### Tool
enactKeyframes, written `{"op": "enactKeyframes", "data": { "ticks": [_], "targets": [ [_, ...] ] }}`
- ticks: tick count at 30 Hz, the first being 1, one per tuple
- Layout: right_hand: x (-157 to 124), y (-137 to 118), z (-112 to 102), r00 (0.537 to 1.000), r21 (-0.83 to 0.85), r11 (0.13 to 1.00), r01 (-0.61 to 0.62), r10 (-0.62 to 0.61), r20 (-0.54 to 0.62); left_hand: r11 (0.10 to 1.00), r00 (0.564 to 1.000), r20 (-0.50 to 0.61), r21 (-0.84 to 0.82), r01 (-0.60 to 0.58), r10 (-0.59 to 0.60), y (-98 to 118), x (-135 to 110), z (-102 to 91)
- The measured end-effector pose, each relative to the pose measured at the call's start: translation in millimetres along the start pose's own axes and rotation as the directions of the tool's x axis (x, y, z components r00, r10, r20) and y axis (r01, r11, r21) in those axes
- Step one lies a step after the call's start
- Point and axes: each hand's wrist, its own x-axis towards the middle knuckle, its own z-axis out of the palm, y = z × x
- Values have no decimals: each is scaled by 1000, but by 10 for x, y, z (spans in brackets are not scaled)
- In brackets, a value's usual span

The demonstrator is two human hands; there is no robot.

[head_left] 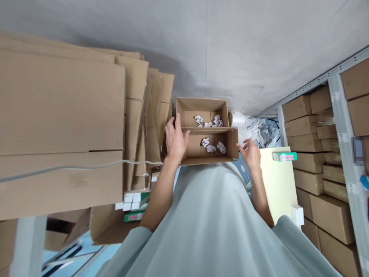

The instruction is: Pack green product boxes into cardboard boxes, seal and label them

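Two open cardboard boxes stand one behind the other in front of me. The near box point(209, 157) holds several crumpled pieces of paper point(221, 147) on its bottom. More crumpled paper point(218, 120) lies inside the far box point(201, 103). At the left ends of the boxes is my left hand point(175, 140), fingers spread and reaching up beside the far box's corner; whether it touches the cardboard I cannot tell. My right hand point(250, 154) is just off the near box's right end, its fingers loosely bent and apart, with nothing visible in it.
Large flattened cartons point(63, 104) are stacked at left, crossed by a grey cable point(86, 166). Below them, a carton point(106, 227) holds small white and green boxes. A green-and-pink box point(285, 156) lies on a pale yellow board point(273, 181). Shelves of cartons point(305, 169) line the right.
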Motion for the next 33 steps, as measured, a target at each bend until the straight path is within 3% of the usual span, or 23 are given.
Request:
{"op": "enactKeyframes", "data": {
  "ticks": [3, 7, 9, 15, 18, 22, 28, 33],
  "targets": [
    [-111, 64, 130, 998, 13, 999, -46, 46, 31, 998, 999, -41, -52, 30, -32, -99, -265, -101],
    [-243, 46, 254, 996, -11, 998, -67, 68, 59, 978, 978, 57, -29, 204, -203, -257, -610, -147],
    [-329, 36, 272, 996, -38, 997, -74, 75, 50, 973, 969, 89, -9, 232, -231, -294, -731, -166],
    [-794, 187, 148, 987, -24, 987, -159, 158, -29, 996, 991, 116, -60, 66, -59, -174, -882, -222],
    [-1079, 358, 42, 961, -13, 963, -269, 268, -65, 993, 987, 154, -119, -17, 35, 15, -921, -116],
    [-1388, 638, -74, 892, -10, 895, -446, 444, -84, 970, 959, 219, -204, -135, 180, 401, -1064, 146],
    [-1719, 1196, -182, 779, 39, 788, -615, 614, -127, 896, 865, 272, -274, -350, 421, 1088, -1320, 470],
    [-2013, 1778, -214, 712, 154, 730, -666, 684, -162, 802, 753, 283, -278, -528, 594, 1688, -1501, 796]
  ]
}}
